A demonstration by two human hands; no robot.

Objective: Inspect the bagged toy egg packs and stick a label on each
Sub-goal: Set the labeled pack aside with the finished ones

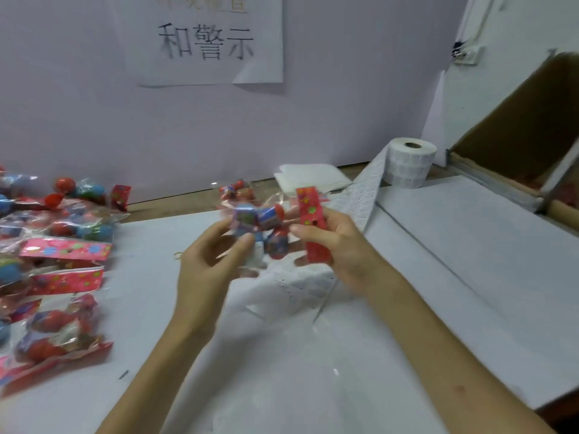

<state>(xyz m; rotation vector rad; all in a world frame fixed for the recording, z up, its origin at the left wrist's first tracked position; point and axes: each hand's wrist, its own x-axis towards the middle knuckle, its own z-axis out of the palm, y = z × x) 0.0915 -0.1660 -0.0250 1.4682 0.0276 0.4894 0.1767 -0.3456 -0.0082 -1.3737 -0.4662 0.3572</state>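
Above the middle of the table I hold one bagged toy egg pack (266, 223) between both hands. My right hand (335, 245) grips its red header card, thumb on the front. My left hand (206, 261) pinches the clear bag end around the eggs. A white label roll (409, 166) stands at the back right, and its strip of labels (363, 195) trails down toward my right hand. Several more egg packs (59, 255) lie heaped at the left edge.
White paper sheets (470, 261) cover the table. A folded white cloth (313, 180) lies at the back. An open cardboard box (526, 145) stands at the right. A paper sign (203, 42) hangs on the wall behind.
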